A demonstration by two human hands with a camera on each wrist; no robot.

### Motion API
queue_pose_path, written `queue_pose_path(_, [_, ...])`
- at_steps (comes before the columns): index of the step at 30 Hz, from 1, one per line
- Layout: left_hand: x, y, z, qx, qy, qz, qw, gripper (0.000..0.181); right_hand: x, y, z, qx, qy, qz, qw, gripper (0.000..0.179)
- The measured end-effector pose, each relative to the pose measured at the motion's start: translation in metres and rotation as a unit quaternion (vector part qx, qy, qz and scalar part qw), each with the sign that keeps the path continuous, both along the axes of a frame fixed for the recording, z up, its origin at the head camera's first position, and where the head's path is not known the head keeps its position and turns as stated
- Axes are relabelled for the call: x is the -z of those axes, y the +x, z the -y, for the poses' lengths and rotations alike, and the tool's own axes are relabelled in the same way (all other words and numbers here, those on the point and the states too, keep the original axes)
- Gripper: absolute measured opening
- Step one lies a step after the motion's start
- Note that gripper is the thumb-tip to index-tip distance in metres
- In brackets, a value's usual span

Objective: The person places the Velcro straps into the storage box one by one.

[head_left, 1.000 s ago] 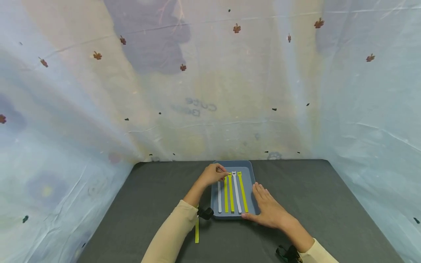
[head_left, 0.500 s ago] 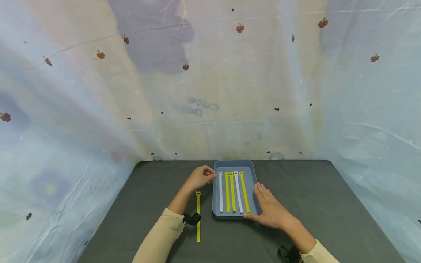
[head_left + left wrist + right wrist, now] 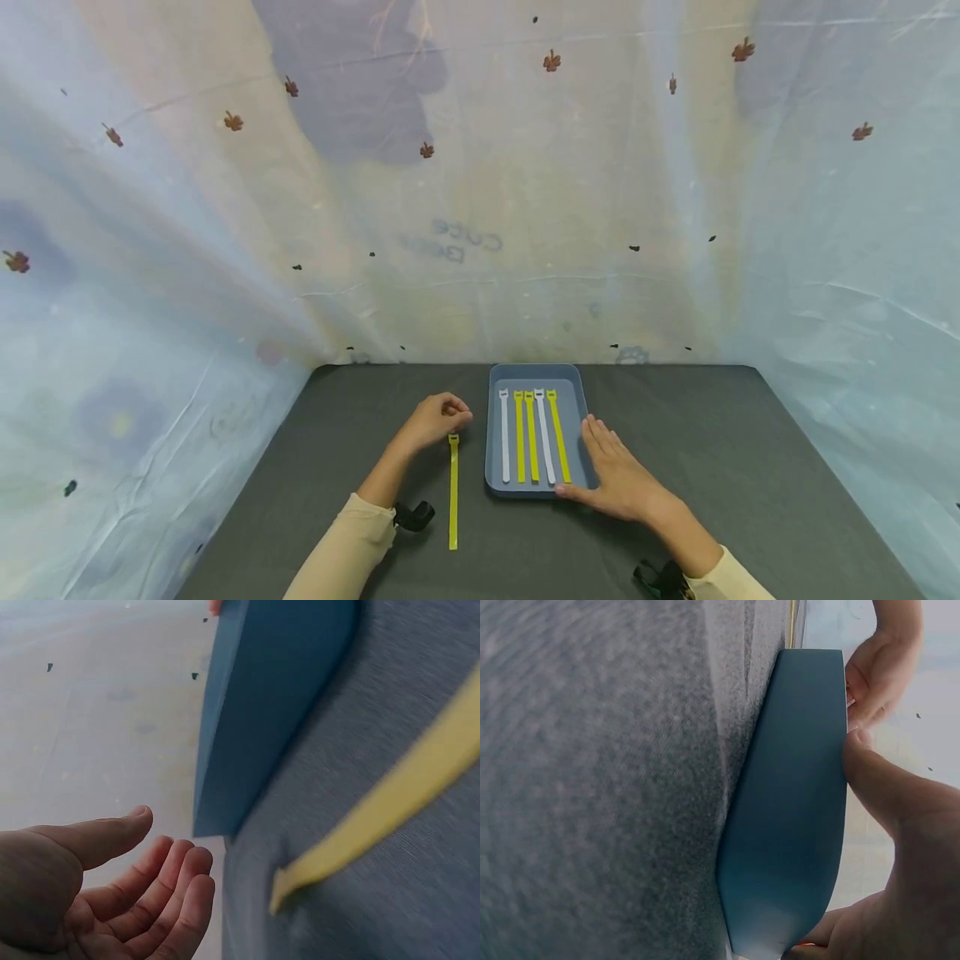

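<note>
My left hand (image 3: 435,419) hovers left of the blue-grey tray (image 3: 491,433), just past the slotted end of a yellow strap-type cable tie (image 3: 453,496) lying lengthwise on the table. In the left wrist view its thumb and loosely bent fingers (image 3: 184,900) are apart, holding nothing; the yellow tie (image 3: 375,817) runs alongside. Inside the tray are two white ties (image 3: 505,437) and three yellow ties (image 3: 532,437), side by side with slotted ends away from me. My right hand (image 3: 618,479) rests at the tray's near right corner, fingers straight along the side, thumb on the near rim.
The dark grey cloth-covered table (image 3: 337,433) meets a pale patterned curtain (image 3: 480,208) at the back, with more of it at both sides. A black strap (image 3: 414,517) sits on the left wrist and another black band (image 3: 660,579) on the right.
My left hand has let go of the leftmost white tie in the tray and moved left and toward me, uncovering the yellow tie on the table. The right hand stays at the tray.
</note>
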State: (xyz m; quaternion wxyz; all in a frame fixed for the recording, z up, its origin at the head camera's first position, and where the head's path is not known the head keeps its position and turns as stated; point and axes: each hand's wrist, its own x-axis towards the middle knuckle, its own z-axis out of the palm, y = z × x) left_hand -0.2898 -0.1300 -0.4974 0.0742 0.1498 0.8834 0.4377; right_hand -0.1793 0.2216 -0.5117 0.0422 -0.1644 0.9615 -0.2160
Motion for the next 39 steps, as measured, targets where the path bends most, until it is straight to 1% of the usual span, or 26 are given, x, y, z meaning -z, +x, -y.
queue_pose_path(6, [0.011,0.012,0.010,-0.010,-0.026,-0.011,0.9996,0.016,-0.003,0.002,-0.001,-0.003,-0.006,0.003,1.0000,0.128])
queue_pose_path(12, [0.018,0.018,0.019,-0.010,-0.023,-0.013,0.9996,0.017,-0.002,0.002,-0.002,0.002,-0.003,0.003,1.0000,0.128])
queue_pose_path(16, [0.021,0.022,0.023,-0.017,-0.038,-0.016,0.9990,0.016,-0.001,0.000,-0.002,0.005,-0.004,-0.002,1.0000,0.128])
queue_pose_path(20, [0.021,0.027,0.024,-0.032,-0.058,-0.005,0.9978,0.016,-0.001,0.000,-0.001,0.006,-0.002,-0.001,1.0000,0.128])
queue_pose_path(24, [0.021,0.032,0.024,-0.039,-0.070,0.002,0.9968,0.017,-0.001,0.000,-0.001,0.006,0.000,0.004,1.0000,0.128])
queue_pose_path(27, [0.021,0.034,0.024,-0.039,-0.072,0.003,0.9966,0.018,-0.002,0.000,-0.001,0.004,-0.004,0.001,1.0000,0.128])
queue_pose_path(33, [0.028,0.034,0.025,-0.037,-0.073,0.009,0.9966,0.024,-0.003,0.001,0.000,0.001,-0.009,0.005,0.9999,0.128])
queue_pose_path(37, [0.034,0.033,0.024,-0.043,-0.072,0.004,0.9965,0.029,-0.003,0.001,0.000,-0.001,-0.009,0.008,0.9999,0.129])
queue_pose_path(39, [0.035,0.033,0.024,-0.042,-0.071,-0.004,0.9966,0.031,-0.003,0.000,0.000,-0.001,-0.007,0.008,0.9999,0.129])
